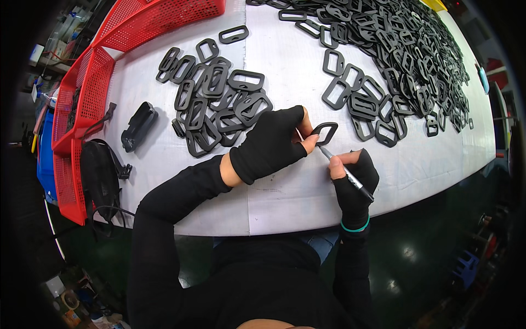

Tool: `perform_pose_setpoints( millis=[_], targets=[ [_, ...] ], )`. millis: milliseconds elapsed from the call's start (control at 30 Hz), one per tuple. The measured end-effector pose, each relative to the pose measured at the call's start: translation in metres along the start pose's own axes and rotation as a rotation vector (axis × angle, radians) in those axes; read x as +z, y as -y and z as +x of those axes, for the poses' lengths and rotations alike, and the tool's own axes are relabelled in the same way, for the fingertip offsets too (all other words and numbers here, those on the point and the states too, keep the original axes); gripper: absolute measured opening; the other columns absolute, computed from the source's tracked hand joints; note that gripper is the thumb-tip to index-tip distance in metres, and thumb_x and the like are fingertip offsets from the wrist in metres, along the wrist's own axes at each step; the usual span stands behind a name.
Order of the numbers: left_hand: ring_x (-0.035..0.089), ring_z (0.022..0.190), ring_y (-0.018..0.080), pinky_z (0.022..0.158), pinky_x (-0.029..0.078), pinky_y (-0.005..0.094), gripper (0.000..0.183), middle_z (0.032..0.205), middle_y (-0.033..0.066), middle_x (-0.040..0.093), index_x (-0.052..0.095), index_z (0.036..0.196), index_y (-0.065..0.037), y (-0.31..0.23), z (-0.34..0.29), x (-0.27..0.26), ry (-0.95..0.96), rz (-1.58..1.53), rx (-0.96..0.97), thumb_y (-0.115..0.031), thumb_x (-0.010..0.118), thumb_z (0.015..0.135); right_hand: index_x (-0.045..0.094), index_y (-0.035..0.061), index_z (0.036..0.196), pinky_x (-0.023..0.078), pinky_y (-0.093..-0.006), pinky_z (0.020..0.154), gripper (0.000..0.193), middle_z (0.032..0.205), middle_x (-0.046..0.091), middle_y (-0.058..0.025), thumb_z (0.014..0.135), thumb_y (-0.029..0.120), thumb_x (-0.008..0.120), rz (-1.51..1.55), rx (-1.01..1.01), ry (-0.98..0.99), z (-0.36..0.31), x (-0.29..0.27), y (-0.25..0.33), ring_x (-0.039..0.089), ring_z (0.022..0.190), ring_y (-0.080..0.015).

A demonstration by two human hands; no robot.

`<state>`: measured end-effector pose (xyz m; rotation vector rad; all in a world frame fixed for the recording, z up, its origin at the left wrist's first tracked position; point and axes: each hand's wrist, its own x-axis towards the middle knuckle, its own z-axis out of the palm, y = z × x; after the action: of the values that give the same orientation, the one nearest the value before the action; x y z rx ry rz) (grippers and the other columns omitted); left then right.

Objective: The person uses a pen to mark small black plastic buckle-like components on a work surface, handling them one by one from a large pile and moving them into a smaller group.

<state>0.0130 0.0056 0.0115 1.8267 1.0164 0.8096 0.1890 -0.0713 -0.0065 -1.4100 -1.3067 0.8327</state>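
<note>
Between the thumb and fingers of my left hand [274,140], a black plastic strap buckle [327,124] is pinched just above the table. My right hand [350,198] grips a silver-grey marker pen [356,182], its tip touching or very near the buckle's lower left edge. Both hands wear black fingerless gloves. Beyond my left hand lies a loose heap of similar black buckles [246,86]. A far larger pile of them [419,77] spreads over the right and far side, with several strays at its near edge.
Red perforated plastic baskets [159,24] line the table's left and far left edges. In front of them lie a dark, slotted object [139,126] and a black pouch [101,178] with a strap and cord. The white table [285,208] ends close to my body. A blue stool [466,268] stands on the floor at right.
</note>
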Motion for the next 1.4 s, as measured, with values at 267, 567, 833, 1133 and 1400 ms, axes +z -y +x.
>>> perform_pose_setpoints(
  millis=[267,567,833,1133,1400],
  targets=[
    [0.059,0.066,0.0097,0.059,0.047,0.0235,0.01,0.075,0.0032,0.061,0.058,0.085,-0.004,0.005,0.007,-0.004,0.064,-0.05,-0.01,-0.008,0.065,0.079,0.05,0.0003,0.073,0.038,-0.0236,0.05,0.017,0.06,0.055,-0.0063,0.076,0.009,0.064,0.147,-0.101,-0.059,-0.003,-0.005,-0.001,0.047,0.051,-0.0095],
    [0.06,0.068,0.0122,0.064,0.049,0.0235,0.023,0.079,0.0061,0.062,0.058,0.103,-0.005,0.031,0.021,-0.022,0.075,0.125,0.229,0.0,0.056,0.081,0.038,0.0039,0.074,0.034,-0.0237,0.045,0.028,0.054,0.044,-0.0065,0.077,0.021,0.059,0.352,-0.072,-0.164,-0.002,-0.011,0.005,0.04,0.046,-0.0119],
    [0.057,0.063,0.0067,0.055,0.048,0.0194,0.032,0.072,0.0024,0.057,0.054,0.113,-0.002,-0.002,0.019,-0.035,0.225,-0.101,-0.417,-0.007,0.059,0.081,0.039,0.0031,0.073,0.035,-0.0237,0.046,0.025,0.055,0.044,-0.006,0.077,0.017,0.06,0.313,-0.068,-0.165,-0.002,-0.009,0.005,0.042,0.048,-0.0121],
    [0.053,0.071,0.0054,0.059,0.045,0.019,0.045,0.08,-0.0002,0.055,0.05,0.12,-0.007,0.002,0.009,-0.016,0.109,-0.135,0.017,-0.002,0.063,0.077,0.051,0.0,0.077,0.041,-0.0217,0.051,0.016,0.061,0.053,-0.0028,0.079,0.009,0.064,0.174,0.057,-0.083,0.0,-0.005,-0.002,0.049,0.054,-0.0074],
    [0.055,0.068,0.004,0.057,0.043,0.0176,0.035,0.076,-0.0011,0.059,0.054,0.114,-0.008,-0.016,0.0,-0.007,0.058,-0.108,-0.056,-0.007,0.063,0.08,0.051,0.0001,0.077,0.041,-0.0215,0.051,0.013,0.062,0.054,-0.0023,0.079,0.005,0.063,0.122,0.057,-0.055,-0.001,-0.004,0.001,0.05,0.054,-0.0068]
  ],
)
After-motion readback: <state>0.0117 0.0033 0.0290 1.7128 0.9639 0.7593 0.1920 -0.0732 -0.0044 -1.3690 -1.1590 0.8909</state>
